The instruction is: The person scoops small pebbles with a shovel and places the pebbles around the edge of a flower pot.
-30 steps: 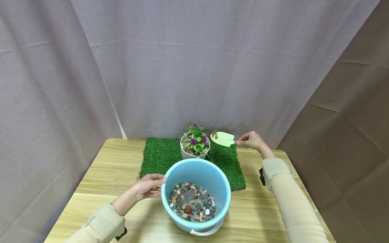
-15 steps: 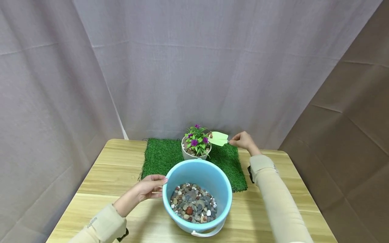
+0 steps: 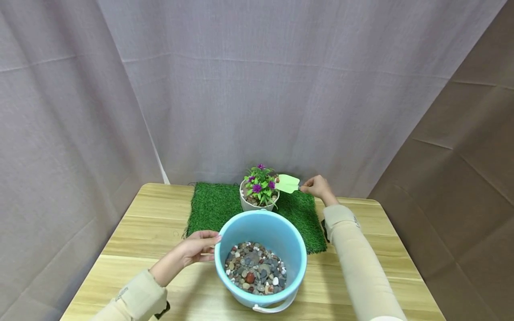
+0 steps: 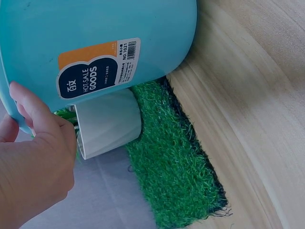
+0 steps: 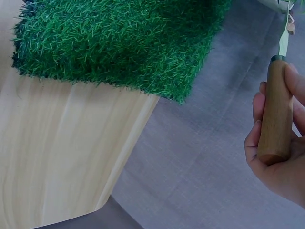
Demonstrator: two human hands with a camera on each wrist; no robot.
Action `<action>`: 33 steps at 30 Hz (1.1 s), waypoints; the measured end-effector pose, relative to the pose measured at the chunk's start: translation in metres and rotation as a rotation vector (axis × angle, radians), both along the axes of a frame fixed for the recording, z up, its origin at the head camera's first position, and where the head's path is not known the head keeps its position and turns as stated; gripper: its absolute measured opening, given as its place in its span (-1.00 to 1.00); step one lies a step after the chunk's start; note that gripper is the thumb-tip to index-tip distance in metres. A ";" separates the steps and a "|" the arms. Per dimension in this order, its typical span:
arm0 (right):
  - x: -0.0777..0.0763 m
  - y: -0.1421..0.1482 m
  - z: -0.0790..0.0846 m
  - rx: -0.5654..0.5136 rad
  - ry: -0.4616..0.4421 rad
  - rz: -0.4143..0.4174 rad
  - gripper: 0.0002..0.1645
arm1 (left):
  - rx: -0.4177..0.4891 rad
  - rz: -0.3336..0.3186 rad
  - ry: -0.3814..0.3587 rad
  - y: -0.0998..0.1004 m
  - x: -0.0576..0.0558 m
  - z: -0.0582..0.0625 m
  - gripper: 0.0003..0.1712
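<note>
My left hand (image 3: 196, 247) holds the rim of a light blue bucket (image 3: 259, 223) at its left side, thumb and fingers pinching the edge in the left wrist view. Pebbles (image 3: 257, 267) of mixed colours cover the bucket's bottom. My right hand (image 3: 318, 186) grips a small trowel by its wooden handle (image 5: 275, 114). The pale green trowel blade (image 3: 288, 183) carries a few brownish pebbles at its tip, which reaches the right rim of a white flowerpot (image 3: 250, 207). In that pot stands a leafy plant (image 3: 254, 174) with purple flowers, and pebbles lie around its stem.
The pot stands on a green artificial grass mat (image 3: 214, 203) behind the bucket. A wooden table (image 3: 152, 223) lies under everything. Grey curtain cloth (image 3: 257, 98) hangs at the back, with brownish cloth on the right. The bucket's white handle (image 3: 277, 308) hangs down in front.
My right hand has moved left, bringing the trowel's tip from beside the flowerpot to its rim. The left hand stays on the bucket.
</note>
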State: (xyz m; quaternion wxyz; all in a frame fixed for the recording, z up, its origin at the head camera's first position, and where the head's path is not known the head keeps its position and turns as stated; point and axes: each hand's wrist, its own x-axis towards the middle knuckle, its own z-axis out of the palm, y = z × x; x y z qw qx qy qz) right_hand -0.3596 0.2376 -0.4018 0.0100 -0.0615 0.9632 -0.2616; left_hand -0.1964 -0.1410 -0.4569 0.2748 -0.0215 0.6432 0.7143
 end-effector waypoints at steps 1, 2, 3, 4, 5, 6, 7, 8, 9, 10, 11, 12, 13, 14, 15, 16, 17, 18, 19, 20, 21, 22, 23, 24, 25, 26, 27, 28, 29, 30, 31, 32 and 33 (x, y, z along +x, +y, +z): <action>0.000 0.000 -0.001 -0.002 0.000 -0.003 -0.66 | -0.001 0.001 0.001 0.000 0.000 0.000 -0.54; 0.000 0.001 -0.001 -0.002 0.000 -0.004 -0.66 | -0.001 0.001 0.001 0.000 0.000 0.000 -0.54; 0.000 0.001 -0.002 -0.003 -0.004 -0.009 -0.66 | -0.001 0.001 0.000 0.000 0.000 0.000 -0.54; -0.001 0.002 -0.002 -0.002 -0.003 -0.009 -0.66 | 0.000 0.001 -0.001 0.000 0.000 0.000 -0.54; -0.001 0.002 -0.002 0.001 -0.007 -0.010 -0.66 | 0.002 0.001 -0.003 0.000 0.000 0.001 -0.55; -0.001 0.001 -0.002 0.001 -0.009 -0.010 -0.67 | 0.004 0.000 -0.004 0.000 0.000 0.001 -0.55; -0.002 0.000 -0.002 0.001 -0.010 -0.011 -0.68 | 0.005 -0.001 -0.006 0.000 0.000 0.001 -0.56; -0.002 -0.001 -0.002 0.004 -0.007 -0.008 -0.69 | 0.007 -0.001 -0.007 0.000 0.000 0.001 -0.57; -0.003 -0.002 -0.001 0.007 -0.003 -0.008 -0.71 | 0.009 0.000 -0.009 0.000 0.000 0.001 -0.58; -0.003 -0.003 0.000 0.014 0.002 -0.007 -0.72 | 0.010 0.001 -0.010 0.000 0.000 0.001 -0.58; -0.002 -0.005 0.000 0.017 0.027 0.008 -0.74 | 0.010 0.002 -0.011 0.000 0.000 0.001 -0.58; -0.003 -0.007 0.001 0.027 0.038 0.009 -0.76 | 0.009 0.000 -0.009 0.001 0.000 0.001 -0.57; -0.003 -0.009 0.002 0.042 0.049 0.007 -0.77 | 0.009 0.001 -0.009 0.001 0.000 0.001 -0.55; -0.004 -0.012 0.002 0.060 0.063 0.010 -0.77 | 0.008 0.001 -0.010 0.001 0.000 0.001 -0.54; -0.005 -0.014 0.001 0.082 0.081 0.008 -0.78 | 0.006 0.002 -0.010 0.001 0.000 0.001 -0.52; -0.006 -0.018 0.001 0.104 0.102 0.009 -0.79 | 0.003 0.001 -0.009 0.001 0.001 0.001 -0.50; -0.007 -0.021 0.000 0.126 0.128 0.011 -0.79 | 0.002 0.001 -0.008 0.000 0.000 0.001 -0.48; -0.008 -0.026 -0.001 0.155 0.131 0.000 -0.80 | 0.001 0.000 -0.005 0.000 0.000 0.001 -0.47; -0.008 -0.029 -0.002 0.180 0.157 0.002 -0.80 | 0.000 0.001 -0.006 -0.001 0.000 0.001 -0.46; -0.009 -0.032 -0.003 0.206 0.189 0.007 -0.80 | 0.000 0.001 -0.005 -0.001 0.000 0.001 -0.46; -0.008 -0.036 -0.004 0.231 0.221 0.008 -0.81 | 0.000 0.000 -0.005 -0.001 0.000 0.001 -0.45; -0.008 -0.038 -0.005 0.255 0.253 0.012 -0.82 | 0.003 0.000 -0.004 -0.001 0.000 0.001 -0.46; -0.007 -0.041 -0.006 0.278 0.285 0.014 -0.84 | 0.004 -0.001 -0.006 0.000 0.000 0.001 -0.47; -0.006 -0.042 -0.006 0.299 0.316 0.018 -0.85 | 0.007 -0.004 -0.005 0.000 0.000 0.001 -0.47; -0.005 -0.044 -0.007 0.317 0.349 0.022 -0.85 | 0.007 -0.003 -0.008 0.001 0.001 0.001 -0.47; -0.005 -0.045 -0.008 0.334 0.380 0.024 -0.85 | 0.007 -0.003 -0.009 0.001 0.001 0.001 -0.48; -0.004 -0.046 -0.008 0.347 0.408 0.027 -0.84 | 0.007 -0.003 -0.009 0.001 0.001 0.001 -0.48; -0.004 -0.046 -0.009 0.359 0.433 0.031 -0.82 | 0.005 -0.004 -0.009 0.001 0.001 0.001 -0.48; -0.004 -0.046 -0.009 0.366 0.456 0.033 -0.82 | 0.004 -0.005 -0.009 0.001 0.000 0.001 -0.48; -0.003 -0.046 -0.009 0.369 0.474 0.035 -0.82 | 0.005 -0.006 -0.006 0.001 0.000 0.001 -0.49; -0.004 -0.045 -0.009 0.371 0.488 0.033 -0.81 | 0.003 -0.003 -0.007 0.001 0.000 0.000 -0.50; -0.004 -0.044 -0.010 0.371 0.498 0.027 -0.81 | 0.003 -0.002 -0.007 0.001 0.000 0.001 -0.52; -0.004 -0.043 -0.010 0.368 0.503 0.022 -0.80 | 0.004 -0.002 -0.007 0.001 0.000 0.001 -0.54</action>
